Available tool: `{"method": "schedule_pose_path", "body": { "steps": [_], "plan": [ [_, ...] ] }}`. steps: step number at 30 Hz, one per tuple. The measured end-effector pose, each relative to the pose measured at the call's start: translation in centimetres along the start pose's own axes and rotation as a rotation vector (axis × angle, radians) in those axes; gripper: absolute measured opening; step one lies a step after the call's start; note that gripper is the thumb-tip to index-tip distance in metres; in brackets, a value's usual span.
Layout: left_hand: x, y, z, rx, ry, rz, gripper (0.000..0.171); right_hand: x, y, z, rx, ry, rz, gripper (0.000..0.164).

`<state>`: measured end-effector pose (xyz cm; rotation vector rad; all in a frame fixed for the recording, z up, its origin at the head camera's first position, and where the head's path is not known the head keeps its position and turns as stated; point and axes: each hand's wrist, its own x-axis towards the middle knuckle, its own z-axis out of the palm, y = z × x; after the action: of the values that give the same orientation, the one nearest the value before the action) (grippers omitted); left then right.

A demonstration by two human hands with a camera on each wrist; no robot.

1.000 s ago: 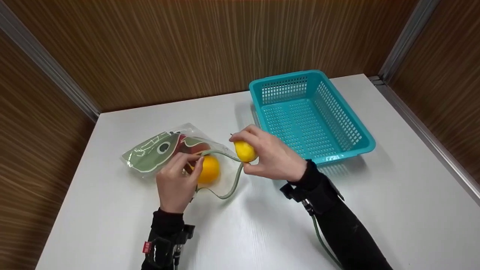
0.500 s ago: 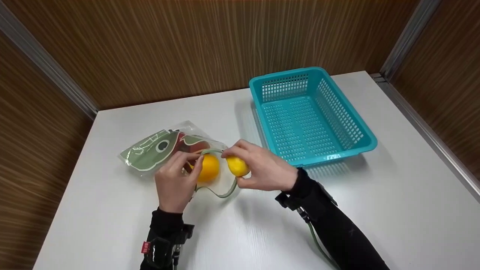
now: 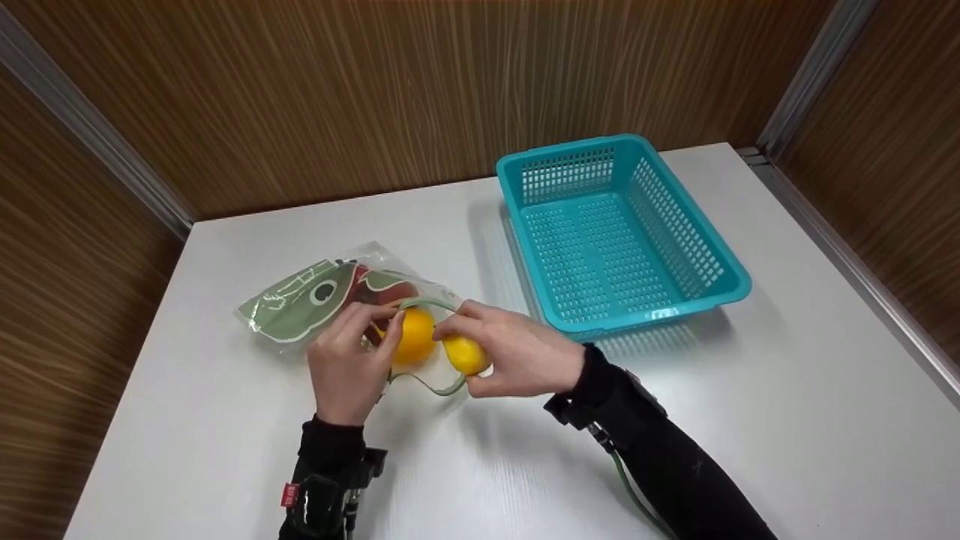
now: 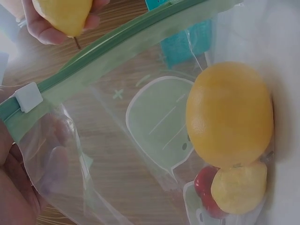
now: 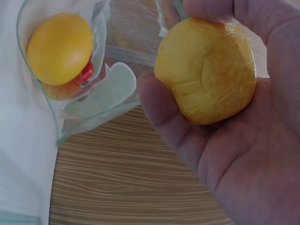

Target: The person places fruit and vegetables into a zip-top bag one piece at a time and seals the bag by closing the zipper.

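My left hand [image 3: 349,367] pinches the rim of a clear zip bag [image 3: 296,304] with a green seal strip and a printed cartoon. A white slider [image 4: 29,97] sits on the strip in the left wrist view. Through the plastic show an orange [image 4: 229,115], a smaller yellowish fruit [image 4: 239,187] and something red [image 4: 205,190], partly hidden. Thumb and fingers of my right hand [image 3: 525,356] grip a yellow pear [image 3: 465,355] at the bag's parted mouth. Its stem points toward the bag; the left wrist view has it just outside the green strip.
A turquoise perforated basket [image 3: 652,315] stands on the white table [image 3: 480,480], right of the bag and behind my right hand. Wood-grain panels [image 3: 360,97] border the table at the back and sides.
My right hand has carried the pear left and toward me, from the strip's right end to over the bag's mouth, near the orange. My left hand has hardly moved.
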<state>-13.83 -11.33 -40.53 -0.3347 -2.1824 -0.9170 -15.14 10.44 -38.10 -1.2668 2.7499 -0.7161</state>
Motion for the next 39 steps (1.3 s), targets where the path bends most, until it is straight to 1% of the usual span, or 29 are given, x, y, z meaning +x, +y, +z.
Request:
{"method": "schedule_pose_path", "body": {
  "steps": [4, 7, 13, 16, 21, 25, 30, 33, 39],
  "plan": [
    [-0.1, 0.0, 0.1, 0.002, 0.008, 0.015, 0.012, 0.6, 0.1, 1.4, -0.017, -0.077, -0.004, 0.053],
    [-0.2, 0.0, 0.2, 0.003, 0.005, 0.028, 0.013, 1.1, 0.5, 2.6, -0.007, -0.103, 0.02, 0.053],
    [-0.2, 0.2, 0.5, 0.007, 0.007, 0.046, 0.011, 2.2, 1.5, 5.0, -0.011, -0.066, 0.104, 0.054],
    [-0.3, 0.4, 0.6, 0.018, -0.001, 0.057, 0.011, 2.7, 1.9, 5.9, -0.007, -0.069, 0.147, 0.055],
    [-0.5, 0.6, 0.6, 0.034, -0.038, 0.064, 0.014, 3.6, 2.1, 6.8, -0.017, -0.08, 0.184, 0.055],
    [-0.6, 0.7, 0.7, 0.042, -0.047, 0.062, 0.015, 4.2, 1.9, 7.2, -0.029, -0.089, 0.205, 0.058],
    [-0.8, 0.6, 0.8, 0.056, -0.036, 0.081, 0.012, 4.8, 1.9, 7.8, -0.046, -0.078, 0.236, 0.062],
    [-0.8, 0.5, 0.9, 0.049, -0.039, 0.088, 0.012, 5.1, 2.1, 8.2, -0.1, -0.059, 0.229, 0.057],
    [-0.7, 0.5, 1.2, 0.021, -0.031, 0.102, 0.008, 5.6, 3.0, 9.5, -0.244, 0.035, 0.175, 0.046]
  ]
}}
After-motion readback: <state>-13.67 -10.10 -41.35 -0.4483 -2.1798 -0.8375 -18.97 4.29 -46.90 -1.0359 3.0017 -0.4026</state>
